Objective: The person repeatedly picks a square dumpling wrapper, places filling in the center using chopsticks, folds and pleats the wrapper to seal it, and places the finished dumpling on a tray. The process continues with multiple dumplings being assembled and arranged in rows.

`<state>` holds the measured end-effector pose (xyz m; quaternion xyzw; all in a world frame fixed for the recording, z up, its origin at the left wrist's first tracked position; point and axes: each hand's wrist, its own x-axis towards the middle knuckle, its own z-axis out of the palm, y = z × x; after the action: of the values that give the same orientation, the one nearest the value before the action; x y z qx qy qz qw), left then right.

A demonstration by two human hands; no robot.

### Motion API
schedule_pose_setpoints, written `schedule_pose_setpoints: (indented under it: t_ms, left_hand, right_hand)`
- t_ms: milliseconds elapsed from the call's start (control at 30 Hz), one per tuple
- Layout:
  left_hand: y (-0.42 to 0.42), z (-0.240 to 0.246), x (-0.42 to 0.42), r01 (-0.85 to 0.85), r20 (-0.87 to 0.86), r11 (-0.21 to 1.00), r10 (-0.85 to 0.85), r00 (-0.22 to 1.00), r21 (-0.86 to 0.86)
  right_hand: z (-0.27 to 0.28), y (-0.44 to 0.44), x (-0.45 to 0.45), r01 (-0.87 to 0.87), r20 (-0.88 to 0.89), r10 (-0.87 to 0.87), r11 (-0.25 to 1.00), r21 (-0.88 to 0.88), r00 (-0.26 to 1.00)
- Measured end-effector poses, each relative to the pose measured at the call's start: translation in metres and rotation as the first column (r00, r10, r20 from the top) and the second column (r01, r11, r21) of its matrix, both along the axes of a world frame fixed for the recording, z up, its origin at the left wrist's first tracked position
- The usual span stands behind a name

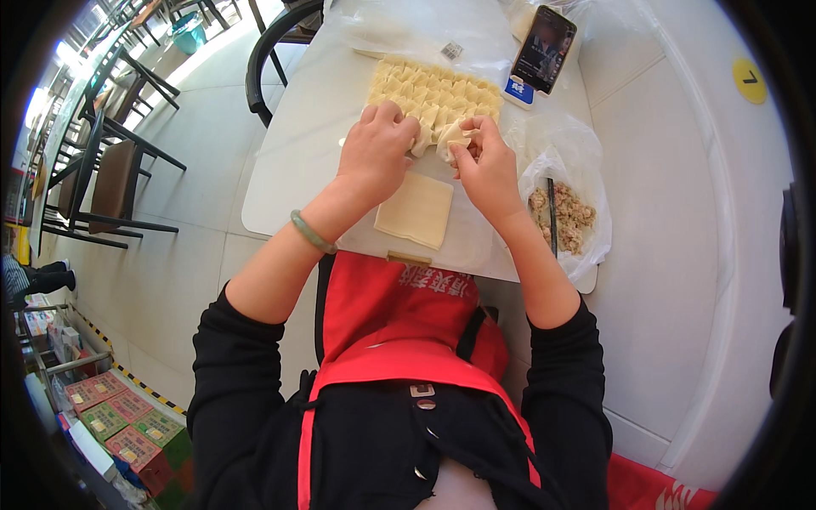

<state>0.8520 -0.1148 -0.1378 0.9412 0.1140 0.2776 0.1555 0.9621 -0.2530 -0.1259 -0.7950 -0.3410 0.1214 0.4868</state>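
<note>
My right hand pinches a pale folded wonton between thumb and fingers, just above the white table. My left hand is curled, its thumb and forefinger at another folded wonton by the near edge of the rows. Beyond both hands lie close-set rows of folded wontons. Below the hands is a stack of square wonton wrappers. Minced filling sits in an open plastic bag right of my right forearm, with a dark stick-like utensil in it.
A phone stands propped by a blue and white holder at the back right. Clear plastic sheeting covers the table's far end. A black chair touches the left side. A wall is close on the right.
</note>
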Motion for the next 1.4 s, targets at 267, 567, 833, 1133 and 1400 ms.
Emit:
schedule_pose_setpoints:
  t_ms: [267,567,833,1133,1400]
  left_hand:
    - [0.001,-0.019,0.012,0.044,0.147,0.998,-0.036,0.989,-0.051]
    - [0.004,-0.023,0.013,0.055,0.137,0.996,-0.044,0.990,-0.071]
    - [-0.002,-0.005,0.004,0.046,0.061,0.994,-0.040,0.997,-0.098]
    - [-0.010,0.002,-0.031,0.069,-0.305,0.990,-0.104,0.947,-0.122]
    - [-0.013,-0.003,-0.024,-0.006,-0.292,0.978,-0.057,0.955,-0.209]
  right_hand:
    - [-0.009,0.021,0.010,-0.028,0.357,0.092,0.983,-0.182,0.929]
    - [-0.005,0.033,0.017,-0.066,0.431,0.222,0.936,-0.346,0.875]
    - [0.010,0.009,-0.006,-0.130,0.469,0.288,0.931,-0.341,0.835]
    - [0.033,-0.214,-0.030,0.312,0.705,0.132,0.829,-0.464,0.697]
    - [-0.009,-0.234,-0.012,0.123,0.746,0.301,0.883,-0.453,0.594]
